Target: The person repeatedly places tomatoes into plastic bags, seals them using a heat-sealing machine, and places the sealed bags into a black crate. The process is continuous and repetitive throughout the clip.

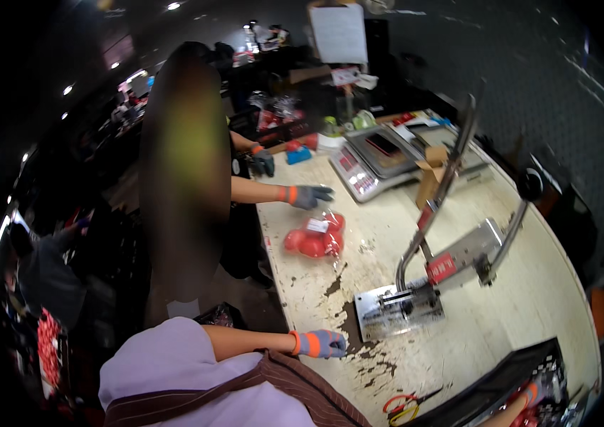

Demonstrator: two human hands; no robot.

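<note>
My left hand (324, 343), in a grey and orange work glove, is at the near side of the worn white table (499, 315). Its fingers are curled in, and nothing shows in them. At the lower right, my right hand (545, 387) reaches into a black plastic crate (486, 376) holding red produce (526, 417) in clear plastic; its fingers are blurred. Between my hands stands a metal bench device (400, 312) with long lever arms, perhaps a bag-neck sealer. Farther off lies a clear bag of red round produce (315, 240), probably tomatoes, bearing a white label.
A co-worker at the left extends a gloved hand (310, 196) just beyond the bag; their other hand (264, 160) is at the table edge. A digital scale (358, 173) carries a phone (382, 143). Beside it is a small cardboard box (430, 179). Scissors (406, 408) lie near the crate.
</note>
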